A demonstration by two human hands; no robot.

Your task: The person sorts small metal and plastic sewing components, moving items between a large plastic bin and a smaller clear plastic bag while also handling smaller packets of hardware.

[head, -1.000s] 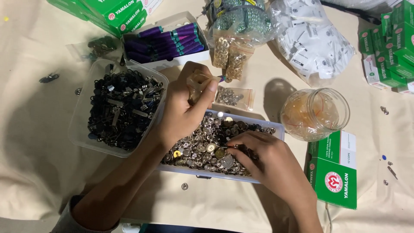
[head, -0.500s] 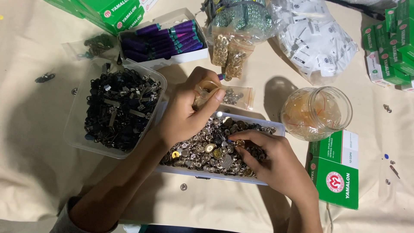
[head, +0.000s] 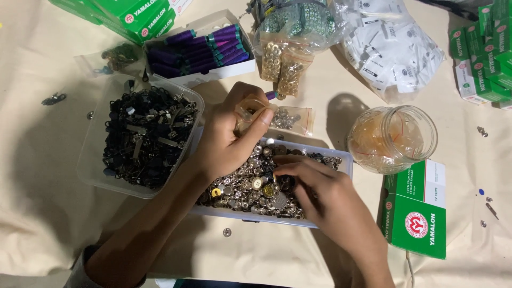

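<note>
Metal buttons fill clear tray [head: 341, 160], centre of cream cloth surface [head: 42, 64]. Left hand [head: 229, 136] above tray, fingers pinching small clear bag [head: 250, 109]. Right hand [head: 325, 194] in tray, fingertips pressed on buttons [head: 245, 186]. Tub w/ dark clasps [head: 141, 136] at left, glass jar [head: 392, 138] at right.

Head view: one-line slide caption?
Left hand holds a small clear bag; right hand picks through a tray of buttons.

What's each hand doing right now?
Left hand: shut on a small clear bag.
Right hand: fingertips pinching among the buttons; grip unclear.
</note>
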